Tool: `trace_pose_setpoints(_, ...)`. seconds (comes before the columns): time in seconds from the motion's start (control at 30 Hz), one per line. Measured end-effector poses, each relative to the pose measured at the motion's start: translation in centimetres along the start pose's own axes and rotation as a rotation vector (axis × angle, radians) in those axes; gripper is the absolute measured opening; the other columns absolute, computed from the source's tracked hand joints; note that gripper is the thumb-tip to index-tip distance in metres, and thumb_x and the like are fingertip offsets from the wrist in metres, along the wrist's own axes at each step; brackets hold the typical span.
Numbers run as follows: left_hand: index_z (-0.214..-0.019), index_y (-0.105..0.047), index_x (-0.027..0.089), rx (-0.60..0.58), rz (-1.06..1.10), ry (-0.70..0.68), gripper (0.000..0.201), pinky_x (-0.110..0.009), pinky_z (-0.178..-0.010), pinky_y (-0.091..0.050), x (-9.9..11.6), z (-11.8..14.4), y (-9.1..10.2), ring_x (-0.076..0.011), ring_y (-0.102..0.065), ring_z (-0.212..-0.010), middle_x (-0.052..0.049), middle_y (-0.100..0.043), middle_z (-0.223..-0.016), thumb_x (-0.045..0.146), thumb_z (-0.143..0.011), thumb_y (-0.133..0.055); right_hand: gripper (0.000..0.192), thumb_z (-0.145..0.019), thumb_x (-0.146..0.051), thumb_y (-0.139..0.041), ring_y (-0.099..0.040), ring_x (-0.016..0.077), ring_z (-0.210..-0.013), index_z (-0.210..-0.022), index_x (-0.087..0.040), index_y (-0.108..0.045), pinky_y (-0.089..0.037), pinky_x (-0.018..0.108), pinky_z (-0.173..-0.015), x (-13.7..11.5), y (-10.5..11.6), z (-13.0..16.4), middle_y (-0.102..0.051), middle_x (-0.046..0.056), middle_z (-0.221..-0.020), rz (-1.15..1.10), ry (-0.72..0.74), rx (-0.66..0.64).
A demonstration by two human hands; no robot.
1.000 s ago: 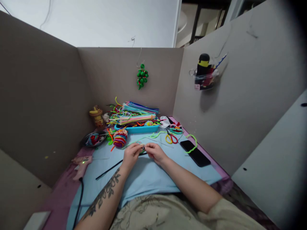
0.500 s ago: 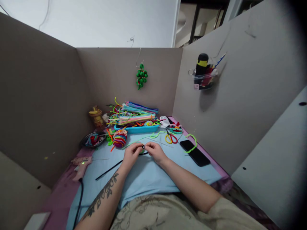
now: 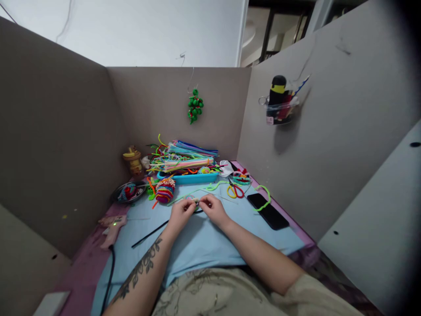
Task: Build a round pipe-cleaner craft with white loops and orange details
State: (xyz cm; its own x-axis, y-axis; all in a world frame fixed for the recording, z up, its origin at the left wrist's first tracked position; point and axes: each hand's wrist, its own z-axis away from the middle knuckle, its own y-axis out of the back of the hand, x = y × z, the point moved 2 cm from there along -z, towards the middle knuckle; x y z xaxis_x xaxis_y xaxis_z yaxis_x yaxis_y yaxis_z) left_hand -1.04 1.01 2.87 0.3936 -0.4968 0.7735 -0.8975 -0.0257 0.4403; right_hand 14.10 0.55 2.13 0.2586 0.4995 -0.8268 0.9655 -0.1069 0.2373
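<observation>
The left hand [image 3: 180, 213], forearm angled in from the near left, pinches a small dark piece [image 3: 196, 202] at its fingertips. The right hand [image 3: 213, 208] meets it from the right, fingers closed on the same piece, above the blue worktop [image 3: 204, 241]. A black stick [image 3: 149, 233] lies left; scissors [image 3: 235, 189] lie farther right.

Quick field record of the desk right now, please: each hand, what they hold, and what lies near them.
left hand: pinching a small dark piece, too small to identify
right hand: fingertips on the same piece
under hands: light blue cloth
left of hands: long black pipe cleaner
behind: blue tray of coloured pipe cleaners
right: red-and-yellow scissors, black phone
</observation>
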Motion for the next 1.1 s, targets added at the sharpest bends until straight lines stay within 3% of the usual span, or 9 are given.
trace_pose_setpoints(0.17,-0.068,-0.063,0.016,0.049,-0.171,-0.179,0.015,-0.023,-0.06,-0.04,0.1,0.3,-0.04,-0.0121,-0.052,-0.063,-0.001,-0.059,-0.064,0.023,-0.077,-0.052,0.007,-0.073,-0.019,-0.054,-0.046,0.0121,-0.062,-0.067,-0.018,-0.057,-0.036,0.023,-0.058,-0.77,0.05,0.23,-0.054,0.0,-0.068,0.176,0.1,0.009)
trace_pose_setpoints(0.3,-0.069,-0.062,0.017,0.041,-0.203,-0.231,0.014,-0.023,-0.061,-0.04,0.19,0.4,-0.02,-0.0121,-0.052,-0.064,-0.001,-0.058,-0.065,0.021,-0.077,-0.052,0.013,-0.075,-0.015,-0.048,-0.047,0.0126,-0.063,-0.065,-0.018,-0.057,-0.036,0.024,-0.059,-0.65,-0.01,0.12,-0.053,0.0,-0.065,0.197,0.107,-0.008)
trace_pose_setpoints(0.87,-0.074,-0.066,0.015,0.055,-0.043,-0.057,0.021,-0.023,-0.057,-0.042,-0.53,-0.02,-0.06,-0.0126,-0.055,-0.06,-0.002,-0.062,-0.066,0.029,-0.078,-0.052,0.012,-0.076,-0.019,-0.051,-0.049,0.0126,-0.062,-0.069,-0.018,-0.06,-0.037,0.023,-0.058,-0.58,0.08,0.05,-0.056,0.001,-0.068,0.141,0.072,0.013)
trace_pose_setpoints(1.1,-0.071,-0.063,0.015,0.08,-0.1,-0.109,0.019,-0.022,-0.056,-0.041,-0.52,0.21,-0.16,-0.0119,-0.052,-0.06,-0.002,-0.059,-0.065,0.028,-0.079,-0.05,0.012,-0.075,-0.016,-0.051,-0.049,0.0137,-0.064,-0.068,-0.019,-0.06,-0.037,0.024,-0.061,-0.87,-0.25,0.36,-0.056,0.001,-0.067,0.203,0.134,0.006)
